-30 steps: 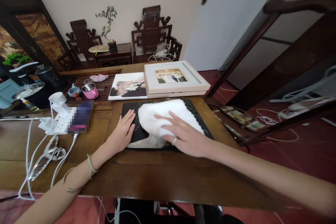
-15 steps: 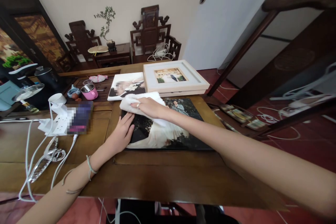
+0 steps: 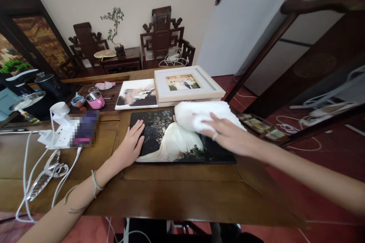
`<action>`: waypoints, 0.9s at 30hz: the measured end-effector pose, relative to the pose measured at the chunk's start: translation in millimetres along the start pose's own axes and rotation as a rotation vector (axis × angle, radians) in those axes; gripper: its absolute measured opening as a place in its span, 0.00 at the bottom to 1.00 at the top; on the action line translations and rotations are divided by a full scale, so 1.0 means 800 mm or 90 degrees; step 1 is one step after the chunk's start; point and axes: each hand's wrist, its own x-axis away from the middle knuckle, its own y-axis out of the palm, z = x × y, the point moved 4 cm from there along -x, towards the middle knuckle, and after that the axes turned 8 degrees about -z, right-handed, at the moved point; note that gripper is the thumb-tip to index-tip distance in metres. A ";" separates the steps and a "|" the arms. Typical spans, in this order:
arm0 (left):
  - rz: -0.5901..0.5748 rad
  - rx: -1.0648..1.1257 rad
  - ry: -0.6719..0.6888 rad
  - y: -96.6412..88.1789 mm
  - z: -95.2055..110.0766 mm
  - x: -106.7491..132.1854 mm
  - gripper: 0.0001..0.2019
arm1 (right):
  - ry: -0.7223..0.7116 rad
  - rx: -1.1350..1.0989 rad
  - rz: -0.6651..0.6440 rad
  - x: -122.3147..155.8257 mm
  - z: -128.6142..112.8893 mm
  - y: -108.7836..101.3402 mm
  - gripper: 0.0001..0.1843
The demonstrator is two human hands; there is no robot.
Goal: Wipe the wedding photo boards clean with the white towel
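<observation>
A large dark wedding photo panel (image 3: pixel 173 146) lies flat on the wooden table (image 3: pixel 182 190); a pale gown shows in its picture. My left hand (image 3: pixel 131 146) rests on the panel's left edge, fingers stretched out and lying flat. Under the fingers of my right hand (image 3: pixel 230 136) is a white cloth (image 3: pixel 208 114), pressed against the panel's right part. The cloth hides the upper right of the picture and reaches past the panel's right edge. The right hand is a little blurred by motion.
Behind the panel lie a smaller photo print (image 3: pixel 137 94) and a light-framed picture (image 3: pixel 185 83). At left are a power strip (image 3: pixel 61 133) with cables, a silvery hair clip (image 3: pixel 47 174), a pink cup (image 3: pixel 96 100) and a black kettle (image 3: pixel 49 87). Dark chairs stand beyond.
My right hand has swept the white cloth from the panel's upper left to its right side, uncovering the left and middle of the picture. My left hand stays at the left edge.
</observation>
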 end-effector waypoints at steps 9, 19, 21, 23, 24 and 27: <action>0.010 0.001 0.018 0.002 -0.002 -0.001 0.23 | -0.251 0.128 -0.103 0.095 -0.089 0.049 0.09; 0.001 -0.003 0.021 -0.001 -0.001 -0.001 0.23 | -0.222 0.143 -0.099 -0.005 -0.028 0.013 0.13; 0.001 -0.001 0.024 0.000 -0.002 -0.001 0.23 | -0.205 0.144 -0.098 -0.022 -0.014 0.004 0.13; 0.000 -0.002 0.023 0.000 -0.002 -0.001 0.23 | -0.178 0.132 -0.094 -0.031 -0.005 0.000 0.14; 0.001 -0.003 0.021 0.000 -0.002 -0.002 0.23 | -0.168 0.122 -0.095 -0.032 -0.003 -0.001 0.15; 0.002 -0.004 0.012 0.000 -0.001 -0.002 0.23 | -0.165 0.089 -0.101 -0.020 -0.008 0.003 0.15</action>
